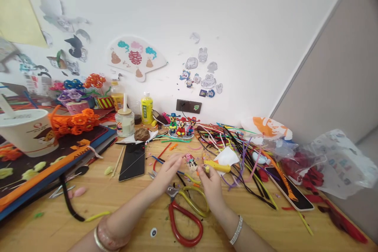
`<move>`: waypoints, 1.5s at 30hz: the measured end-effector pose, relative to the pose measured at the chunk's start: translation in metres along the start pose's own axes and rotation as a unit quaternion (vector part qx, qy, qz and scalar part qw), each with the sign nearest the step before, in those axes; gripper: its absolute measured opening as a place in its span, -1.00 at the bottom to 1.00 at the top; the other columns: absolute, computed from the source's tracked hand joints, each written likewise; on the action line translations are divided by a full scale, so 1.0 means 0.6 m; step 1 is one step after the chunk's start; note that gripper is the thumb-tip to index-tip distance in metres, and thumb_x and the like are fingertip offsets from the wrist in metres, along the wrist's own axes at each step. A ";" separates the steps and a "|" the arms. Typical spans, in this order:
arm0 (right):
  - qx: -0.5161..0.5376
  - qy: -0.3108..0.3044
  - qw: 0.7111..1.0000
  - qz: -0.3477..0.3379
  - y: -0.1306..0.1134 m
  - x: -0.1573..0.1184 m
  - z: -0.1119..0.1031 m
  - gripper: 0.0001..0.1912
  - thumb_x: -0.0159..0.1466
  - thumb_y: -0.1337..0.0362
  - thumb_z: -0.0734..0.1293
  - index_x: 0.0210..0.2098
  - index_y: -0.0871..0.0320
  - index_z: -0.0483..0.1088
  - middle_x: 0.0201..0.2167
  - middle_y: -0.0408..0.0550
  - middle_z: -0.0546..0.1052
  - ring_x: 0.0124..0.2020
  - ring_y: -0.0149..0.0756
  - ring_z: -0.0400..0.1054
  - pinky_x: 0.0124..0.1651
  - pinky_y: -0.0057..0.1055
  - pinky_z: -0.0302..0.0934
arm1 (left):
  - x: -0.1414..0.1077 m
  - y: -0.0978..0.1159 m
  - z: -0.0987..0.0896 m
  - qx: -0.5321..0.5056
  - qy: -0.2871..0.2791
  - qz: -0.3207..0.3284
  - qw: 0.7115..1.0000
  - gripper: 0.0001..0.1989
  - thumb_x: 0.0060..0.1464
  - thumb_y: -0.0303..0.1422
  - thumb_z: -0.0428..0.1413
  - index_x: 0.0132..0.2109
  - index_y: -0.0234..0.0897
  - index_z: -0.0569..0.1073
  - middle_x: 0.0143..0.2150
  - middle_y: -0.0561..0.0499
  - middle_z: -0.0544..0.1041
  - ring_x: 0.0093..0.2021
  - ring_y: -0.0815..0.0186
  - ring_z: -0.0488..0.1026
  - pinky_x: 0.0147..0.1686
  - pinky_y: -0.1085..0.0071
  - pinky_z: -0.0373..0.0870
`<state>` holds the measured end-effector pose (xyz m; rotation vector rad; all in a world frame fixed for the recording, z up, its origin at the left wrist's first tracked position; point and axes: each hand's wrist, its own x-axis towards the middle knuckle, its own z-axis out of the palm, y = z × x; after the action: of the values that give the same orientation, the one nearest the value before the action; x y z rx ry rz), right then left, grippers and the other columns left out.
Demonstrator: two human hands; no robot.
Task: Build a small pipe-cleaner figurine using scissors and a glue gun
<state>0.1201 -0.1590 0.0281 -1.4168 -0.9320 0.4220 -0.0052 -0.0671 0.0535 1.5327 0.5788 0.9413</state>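
Note:
Near the middle of the wooden table, my left hand (167, 173) has its fingers drawn together at the left side of a small pink, black and white figure (191, 160). My right hand (210, 181) pinches the figure's lower right side, with a small yellowish piece by its fingertips. Below my hands lie scissors (185, 222) with one red and one yellow handle. Just right of the figure is a yellow-handled tool (218, 165) beside crumpled white paper (228, 156). Three colourful figures (181, 126) stand on a small tray behind.
Coloured pipe cleaners (236, 153) spread over the right. A dark phone (132, 161) lies at left, another phone (291, 189) at right. A paper cup (29, 132), a jar (124, 123) and a yellow bottle (147, 108) stand at the left and back. Plastic bags (339, 165) lie far right.

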 end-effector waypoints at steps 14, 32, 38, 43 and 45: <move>0.051 -0.042 0.997 0.049 0.022 0.006 0.009 -0.66 0.07 0.00 0.23 -0.59 0.15 0.21 -0.77 -0.30 0.14 -0.68 -0.46 0.03 -0.62 -0.51 -0.04 | 0.004 -0.002 0.013 -0.066 -0.012 -0.060 0.996 -0.64 -0.26 -0.20 0.21 -0.26 -0.28 0.42 -0.46 0.05 0.48 -0.43 0.34 0.41 -0.42 0.46 0.31; 0.036 -0.060 0.996 0.052 0.017 0.008 0.005 -0.68 0.06 0.01 0.25 -0.57 0.15 0.28 -0.79 -0.29 0.16 -0.67 -0.43 0.08 -0.60 -0.50 -0.01 | 0.001 0.010 0.015 -0.080 0.006 -0.106 0.991 -0.74 -0.33 -0.21 0.24 -0.46 -0.30 0.50 -0.53 0.05 0.51 -0.50 0.35 0.40 -0.47 0.48 0.33; 0.021 -0.043 0.998 0.042 0.024 0.012 0.007 -0.69 0.09 0.04 0.23 -0.56 0.17 0.29 -0.76 -0.27 0.20 -0.65 -0.42 0.10 -0.58 -0.50 0.01 | 0.002 0.001 0.014 -0.067 -0.013 -0.107 0.992 -0.71 -0.29 -0.21 0.23 -0.37 -0.28 0.53 -0.42 0.01 0.57 -0.41 0.29 0.45 -0.38 0.42 0.37; -0.007 -0.022 0.999 0.027 0.025 0.015 0.001 -0.70 0.12 0.07 0.21 -0.55 0.18 0.27 -0.70 -0.26 0.22 -0.63 -0.44 0.09 -0.57 -0.51 0.01 | 0.006 -0.011 0.008 -0.041 -0.023 -0.058 0.997 -0.71 -0.24 -0.29 0.21 -0.29 -0.31 0.50 -0.34 -0.06 0.56 -0.33 0.23 0.46 -0.29 0.32 0.38; -0.024 -0.010 1.000 0.017 0.025 0.018 -0.003 -0.70 0.14 0.07 0.18 -0.51 0.19 0.28 -0.68 -0.25 0.24 -0.62 -0.44 0.10 -0.56 -0.51 0.03 | 0.006 -0.009 0.005 -0.032 -0.021 -0.020 0.999 -0.78 -0.22 -0.34 0.20 -0.32 -0.28 0.50 -0.28 -0.07 0.53 -0.23 0.21 0.43 -0.18 0.30 0.33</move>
<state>0.1320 -0.1498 0.0171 -1.4755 -0.9404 0.4418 0.0000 -0.0647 0.0492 1.4744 0.5424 0.8869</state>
